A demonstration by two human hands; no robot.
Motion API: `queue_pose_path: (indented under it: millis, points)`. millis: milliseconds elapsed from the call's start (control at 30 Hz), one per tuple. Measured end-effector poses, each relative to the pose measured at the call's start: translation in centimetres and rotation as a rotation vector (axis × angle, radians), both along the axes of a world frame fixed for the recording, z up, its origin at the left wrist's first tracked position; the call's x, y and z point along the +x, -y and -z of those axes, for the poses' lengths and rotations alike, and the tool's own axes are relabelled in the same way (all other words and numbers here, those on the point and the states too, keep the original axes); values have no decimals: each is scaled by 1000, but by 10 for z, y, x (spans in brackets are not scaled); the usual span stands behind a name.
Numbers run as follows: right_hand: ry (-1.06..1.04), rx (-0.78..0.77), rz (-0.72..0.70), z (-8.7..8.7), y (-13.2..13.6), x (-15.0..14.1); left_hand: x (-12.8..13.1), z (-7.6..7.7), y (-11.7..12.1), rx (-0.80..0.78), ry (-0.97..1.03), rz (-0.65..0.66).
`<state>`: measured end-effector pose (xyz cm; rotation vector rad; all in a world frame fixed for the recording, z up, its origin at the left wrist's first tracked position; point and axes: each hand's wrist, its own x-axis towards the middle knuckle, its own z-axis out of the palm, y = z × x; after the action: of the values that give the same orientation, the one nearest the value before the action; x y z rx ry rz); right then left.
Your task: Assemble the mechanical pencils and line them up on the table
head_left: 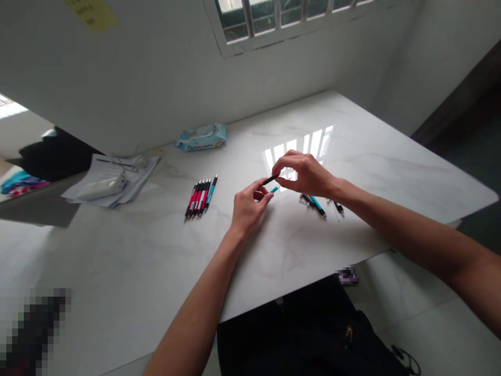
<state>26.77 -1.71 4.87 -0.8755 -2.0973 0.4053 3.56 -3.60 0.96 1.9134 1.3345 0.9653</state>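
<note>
Pen row (201, 198) on table (352, 151) left of hands, loose pen parts (320, 204) right, wipes pack (201, 137) behind, papers (111, 180) far left.

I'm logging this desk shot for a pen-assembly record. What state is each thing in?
Black-and-teal pen: lifted off the table, pinched between both hands.
Left hand: fingers closed on the pen's teal end.
Right hand: fingers closed on the pen's black end.
Row of red and teal pens: lying side by side, whole.
Loose pen parts: scattered flat by the right wrist.
Light-blue wipes pack: lying flat, flap state unclear.
Stack of white papers: flat, untidy.
White marble table: glossy.
</note>
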Motion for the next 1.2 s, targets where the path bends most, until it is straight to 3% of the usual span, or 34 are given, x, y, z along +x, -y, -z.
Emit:
queue_pose_path:
  millis: [133, 367, 633, 967, 1200]
  points:
    - [-131, -68, -3, -4, 1, -1, -1, 0, -1, 13, 3, -24]
    - [-453, -361, -107, -3, -10, 2, -6, -1, -5, 22, 40, -48]
    - [-661, -555, -100, -2, -18, 6, -7, -2, -7, -1, 60, -80]
    - [-806, -697, -31, 4, -31, 15, -10, -2, -9, -32, 87, -103]
    - [-780, -733, -36, 10, -38, 20, -18, -2, -13, 52, 13, -138]
